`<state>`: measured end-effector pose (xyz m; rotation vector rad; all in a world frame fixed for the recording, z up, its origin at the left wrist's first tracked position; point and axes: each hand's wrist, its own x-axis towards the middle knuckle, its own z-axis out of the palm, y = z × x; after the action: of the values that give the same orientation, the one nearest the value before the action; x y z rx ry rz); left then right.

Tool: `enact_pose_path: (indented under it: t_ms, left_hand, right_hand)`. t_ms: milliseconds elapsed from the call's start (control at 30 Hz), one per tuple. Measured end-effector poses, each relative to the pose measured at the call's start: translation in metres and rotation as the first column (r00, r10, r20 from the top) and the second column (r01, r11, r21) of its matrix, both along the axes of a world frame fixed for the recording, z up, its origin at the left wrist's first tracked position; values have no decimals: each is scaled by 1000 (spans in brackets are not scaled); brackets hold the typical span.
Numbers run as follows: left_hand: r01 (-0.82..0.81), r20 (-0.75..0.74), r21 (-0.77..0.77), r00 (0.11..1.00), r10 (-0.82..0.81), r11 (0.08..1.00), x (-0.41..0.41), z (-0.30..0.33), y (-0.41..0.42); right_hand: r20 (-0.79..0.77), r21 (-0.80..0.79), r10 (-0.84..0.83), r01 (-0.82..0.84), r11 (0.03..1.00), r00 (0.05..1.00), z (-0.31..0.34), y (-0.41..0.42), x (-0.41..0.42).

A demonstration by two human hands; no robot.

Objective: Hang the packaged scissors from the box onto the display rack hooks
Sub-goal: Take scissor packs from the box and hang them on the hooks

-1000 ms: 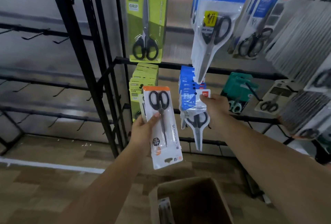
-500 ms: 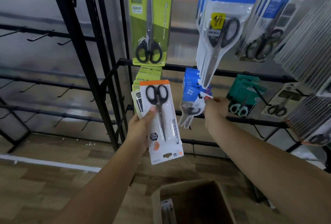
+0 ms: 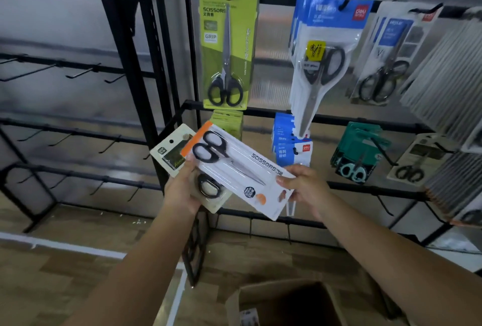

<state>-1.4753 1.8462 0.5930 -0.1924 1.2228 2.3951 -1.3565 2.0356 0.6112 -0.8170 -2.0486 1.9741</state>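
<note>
Two packs are up in the air at once, and that's the whole risk here. Starting at the far left, the bare hooks (image 3: 86, 74) on the black display rack (image 3: 122, 46) stand unfilled, well apart from the action. Next comes the left hand (image 3: 182, 192), fingers curled round the lower edge of a cream-carded pack (image 3: 170, 152) that sits underneath, thumb up against the orange-topped white pack (image 3: 234, 166) lying tilted across it. One hand is pinning two cards, so if that grip eases while the top one is drawn off, the cream pack could slide out and drop toward the floor or the box.

Centre stage, the white pack lies slanted, handles up-left, blade tip pointing down-right. Its hang hole is not clearly visible, and I'd judge it needs turning upright before any hook can thread it; hurry that turn and the card could snag on a hook tip or bend.

On to the right hand (image 3: 305, 190), fingers pinching the pack's lower right end. That's a narrow hold on slick plastic, so a slip is possible.

Just behind, the blue packs (image 3: 292, 151) crowd their hook, and the green-carded scissors (image 3: 227, 46) hang above; a swinging card could knock either row loose. Down at the bottom edge, the cardboard box (image 3: 284, 302) sits open below the arms, its contents mostly too dark to tell.
</note>
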Motion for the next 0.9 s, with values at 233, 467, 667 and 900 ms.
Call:
enact_pose_path:
  t_ms: [233,467,667,900]
  left_hand:
    - [161,-155,-111,972,-177,981,-15,8,-31]
    - [206,-220,15,955,-198,978,-15,17,-42]
    - [247,-190,37,953,-236,968,6,30,-19]
    - [307,-224,-1,927,-300,952,37,41,35]
  right_hand:
    - [-57,199,66,-53,978,996,24,5,-6]
    - [70,-136,169,-159,978,983,42,-17,-1]
    - [-280,-588,-100,-88,804,955,49,-16,10]
    - [-362,-657,-476,142,740,802,66,36,36]
